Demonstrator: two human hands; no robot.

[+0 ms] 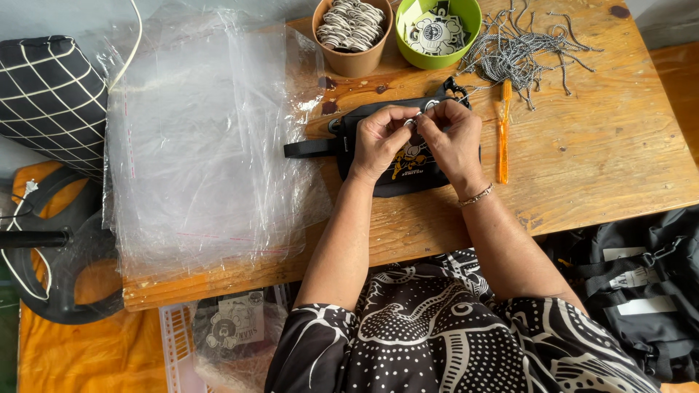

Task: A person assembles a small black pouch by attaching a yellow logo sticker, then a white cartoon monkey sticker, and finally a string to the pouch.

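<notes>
Black fabric pouch [397,164], flat, soft-sided, printed with an orange-and-white graphic; lying near the middle of the tabletop [604,160], a little toward its far edge, black strap end [309,148] trailing left. Pinched at its top edge by both hands: left hand [378,138] and right hand [455,135], fingertips closed together over a small pale item at the pouch's zip or ring end; too small to identify. Thin wrist chain [477,195] on the right forearm.

Progress, as judged: fitting at the pouch top appears under way, not finished; pouch not yet bagged; more black pouches [641,284] heaped off the right edge, apparently waiting.

Just right of the hands: orange plastic stick-shaped tool [502,142], slim, lying lengthwise toward the far edge. Beyond it, near the far right corner: loose tangle of black-and-white speckled cords [520,47], thin and twisted.

Along the far edge: tan round cup [353,62] filled with coiled striped cords; green round bowl [437,58] holding printed card tags.

Left half of tabletop: stack of clear plastic sleeves [204,145], glossy, crinkled, overhanging the left edge.

Tabletop: bare wooden planks, knotted and stained.

Off the left edge: dark cushion [51,94] with white grid lines; orange cloth [95,356] below.
</notes>
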